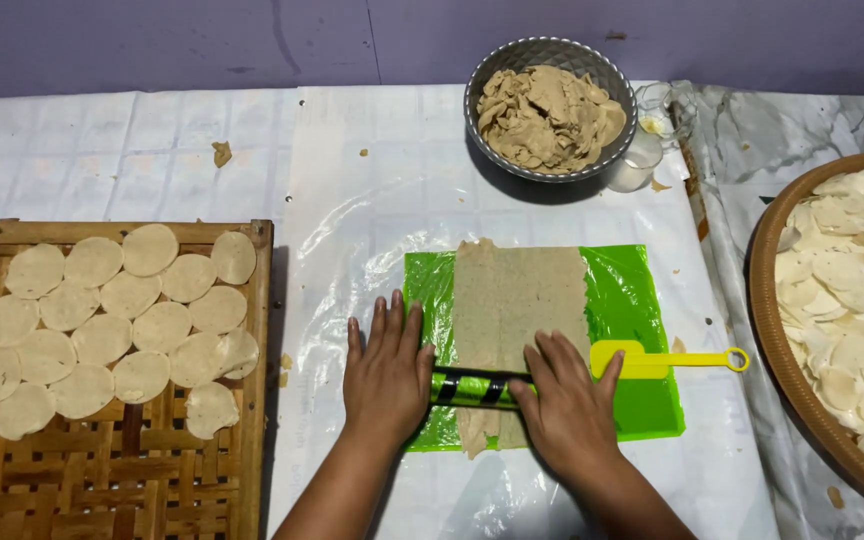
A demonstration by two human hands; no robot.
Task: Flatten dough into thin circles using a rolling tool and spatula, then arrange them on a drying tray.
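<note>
1. Your left hand (387, 375) and right hand (570, 405) lie flat, fingers spread, pressing a green-and-black striped roller (472, 388) onto the dough sheet (517, 310).
2. The dough sheet lies on a green plastic mat (642, 300) in front of you, already thin and long; its near end sits under the roller.
3. Done, by the look of it: many cut rounds (102, 330) fill the bamboo tray (242, 480) at your left.
4. Left: dough scraps in the metal bowl (482, 90), and this sheet is uncut.
5. A yellow cutter (652, 358) rests on the mat's right side.
6. No packages, labels or signs show.
</note>
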